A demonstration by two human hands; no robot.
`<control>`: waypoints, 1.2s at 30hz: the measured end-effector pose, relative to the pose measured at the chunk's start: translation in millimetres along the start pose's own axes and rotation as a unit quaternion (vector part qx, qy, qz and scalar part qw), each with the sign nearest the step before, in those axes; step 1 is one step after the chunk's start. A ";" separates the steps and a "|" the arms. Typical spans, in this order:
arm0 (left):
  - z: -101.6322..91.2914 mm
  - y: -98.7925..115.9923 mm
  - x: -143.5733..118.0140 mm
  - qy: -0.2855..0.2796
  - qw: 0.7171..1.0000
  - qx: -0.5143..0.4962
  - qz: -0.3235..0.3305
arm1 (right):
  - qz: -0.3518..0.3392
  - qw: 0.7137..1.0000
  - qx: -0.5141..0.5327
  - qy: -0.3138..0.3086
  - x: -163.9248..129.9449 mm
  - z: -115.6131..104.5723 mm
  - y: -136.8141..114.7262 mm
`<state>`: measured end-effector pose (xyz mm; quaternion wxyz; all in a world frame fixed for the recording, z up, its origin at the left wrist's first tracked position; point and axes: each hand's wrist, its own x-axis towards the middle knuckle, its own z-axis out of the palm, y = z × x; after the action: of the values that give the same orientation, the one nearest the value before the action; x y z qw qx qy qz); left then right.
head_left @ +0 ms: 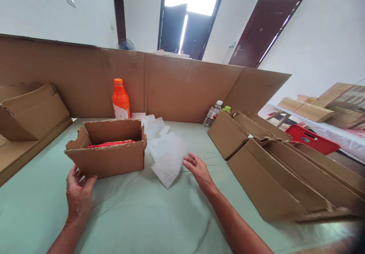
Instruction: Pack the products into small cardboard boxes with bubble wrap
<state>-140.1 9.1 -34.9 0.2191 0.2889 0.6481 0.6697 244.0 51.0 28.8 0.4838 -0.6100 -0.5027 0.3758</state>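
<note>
A small open cardboard box (110, 159) stands on the pale green table (148, 216), with something red (111, 143) lying inside it. My left hand (77, 193) rests at the box's near left corner, fingers touching its front wall. To the right of the box lies a pile of white bubble wrap sheets (165, 155). My right hand (198, 170) lies flat with its fingertips on the edge of the nearest sheet. Neither hand grips anything.
An orange bottle (121, 100) stands behind the box. A clear water bottle (211, 115) and a green cap (226, 109) stand further right. Flattened cardboard boxes (273, 174) lie stacked at the right and others (31, 113) at the left. A tall cardboard screen (182, 86) lines the back.
</note>
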 end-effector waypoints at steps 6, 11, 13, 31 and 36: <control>2.0 0.0 0.0 -0.004 1.000 -0.014 -0.014 | -0.012 0.999 0.035 -0.021 32.4 2.5 -25.5; 3.1 -6.6 8.6 0.022 0.996 -0.074 -0.042 | 0.011 0.999 -0.037 -0.002 5.7 -28.6 -13.6; 4.1 -8.3 10.7 0.018 0.996 -0.080 -0.048 | 0.025 0.997 -0.070 -0.018 -2.5 -27.4 1.6; 2.1 1.9 8.7 0.026 0.991 -0.104 -0.085 | -0.506 0.696 -0.453 0.231 -57.9 -65.6 -128.8; 3.0 -2.8 9.7 0.027 0.990 -0.115 -0.078 | -0.438 0.680 -0.584 0.063 -66.8 -44.0 -32.0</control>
<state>-145.4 17.9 -36.7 0.2853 0.1921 0.5930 0.7280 263.4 -22.7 68.9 0.1694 -0.5012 -0.7981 -0.2885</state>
